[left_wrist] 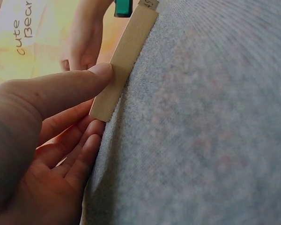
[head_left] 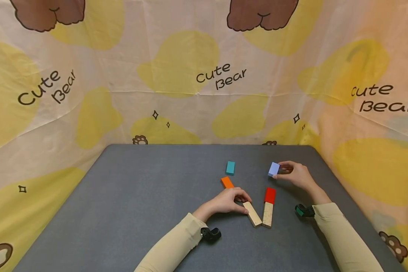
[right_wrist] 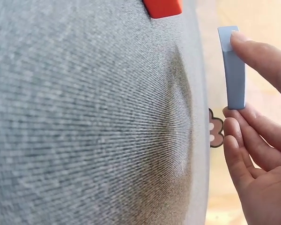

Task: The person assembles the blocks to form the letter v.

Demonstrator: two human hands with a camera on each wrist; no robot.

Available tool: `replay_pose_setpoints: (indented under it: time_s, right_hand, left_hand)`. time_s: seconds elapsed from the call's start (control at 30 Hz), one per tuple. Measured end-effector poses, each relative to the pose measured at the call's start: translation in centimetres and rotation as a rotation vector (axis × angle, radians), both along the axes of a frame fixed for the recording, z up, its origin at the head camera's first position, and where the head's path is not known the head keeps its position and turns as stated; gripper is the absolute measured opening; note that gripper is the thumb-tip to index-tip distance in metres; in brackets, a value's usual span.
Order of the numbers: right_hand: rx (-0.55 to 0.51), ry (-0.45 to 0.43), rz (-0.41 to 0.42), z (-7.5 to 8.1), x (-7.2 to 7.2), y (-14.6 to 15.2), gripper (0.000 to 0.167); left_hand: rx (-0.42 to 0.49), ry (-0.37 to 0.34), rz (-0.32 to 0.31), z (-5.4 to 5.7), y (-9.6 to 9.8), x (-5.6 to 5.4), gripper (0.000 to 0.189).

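Between the thumb and fingertips of my right hand (head_left: 298,175) is a light blue block (head_left: 274,169). The right wrist view shows this blue block (right_wrist: 234,77) pinched at its two ends, raised off the table. My left hand (head_left: 227,202) pinches the far end of a plain wooden block (head_left: 253,215) that lies on the table. Its thumb presses along one side of the wooden block (left_wrist: 125,58), and the fingertips are at the end. A second wooden block (head_left: 267,215) lies to the right, the near ends of both meeting in a V. A red block (head_left: 270,195) continues its line at the far end.
An orange block (head_left: 226,182) lies beyond my left hand, partly hidden by it. Farther back is a teal block (head_left: 230,168). Everything lies on a grey table (head_left: 139,200), with a printed cloth (head_left: 176,68) hanging behind and along both sides.
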State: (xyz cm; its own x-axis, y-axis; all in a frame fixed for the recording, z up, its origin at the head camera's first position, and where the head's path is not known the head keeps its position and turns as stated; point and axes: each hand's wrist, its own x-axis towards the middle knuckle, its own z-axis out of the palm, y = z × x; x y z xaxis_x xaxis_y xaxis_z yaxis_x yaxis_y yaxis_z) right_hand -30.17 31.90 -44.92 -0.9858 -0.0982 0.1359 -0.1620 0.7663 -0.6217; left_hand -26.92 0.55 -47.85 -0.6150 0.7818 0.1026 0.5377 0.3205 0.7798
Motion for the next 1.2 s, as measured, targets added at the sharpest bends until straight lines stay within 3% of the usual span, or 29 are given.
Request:
replay_pose_setpoints:
  time_s: [0.27,1.2]
  right_hand:
    - [0.004,-0.020,-0.007,-0.2,0.3,-0.1,0.071]
    - [0.025,-0.019,-0.006,-0.4,1.4,0.0,0.069]
  left_hand:
    - [-0.003,0.030,-0.009,0.0,-0.1,-0.1,0.033]
    - [-0.009,0.014,-0.015,-0.1,0.0,-0.2,0.032]
